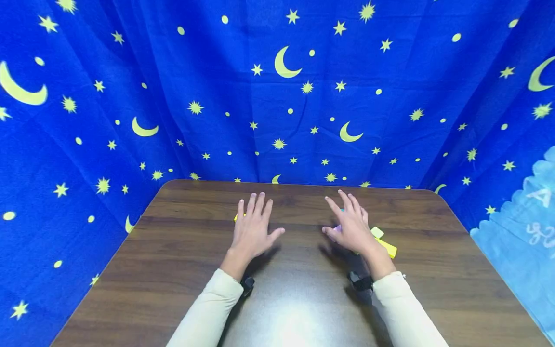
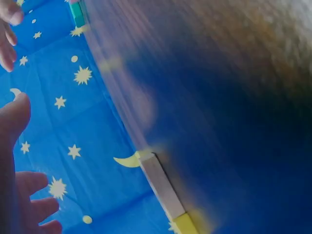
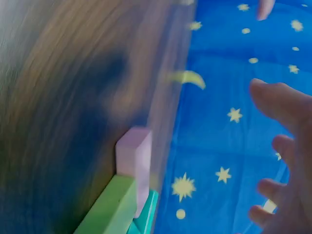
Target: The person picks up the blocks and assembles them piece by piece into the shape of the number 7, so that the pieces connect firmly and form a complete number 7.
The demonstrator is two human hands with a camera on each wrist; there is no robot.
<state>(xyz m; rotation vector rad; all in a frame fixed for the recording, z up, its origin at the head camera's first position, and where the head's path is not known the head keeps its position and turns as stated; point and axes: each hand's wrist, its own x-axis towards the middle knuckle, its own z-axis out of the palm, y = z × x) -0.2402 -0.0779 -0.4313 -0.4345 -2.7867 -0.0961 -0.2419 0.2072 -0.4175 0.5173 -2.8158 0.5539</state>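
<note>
My left hand hovers palm down over the left half of the table, fingers straight and spread, holding nothing. A yellow block peeks out beside its fingers. In the left wrist view, a pale pinkish block lies end to end with a yellow block. My right hand is likewise spread above the table and holds nothing. Under and beside it are a pink block, a green block and a teal block. It partly hides these blocks in the head view.
By the right wrist lie a yellow block and a pale cream-green block. The brown wooden table reflects light near its front. A blue curtain with moons and stars hangs around its back and sides.
</note>
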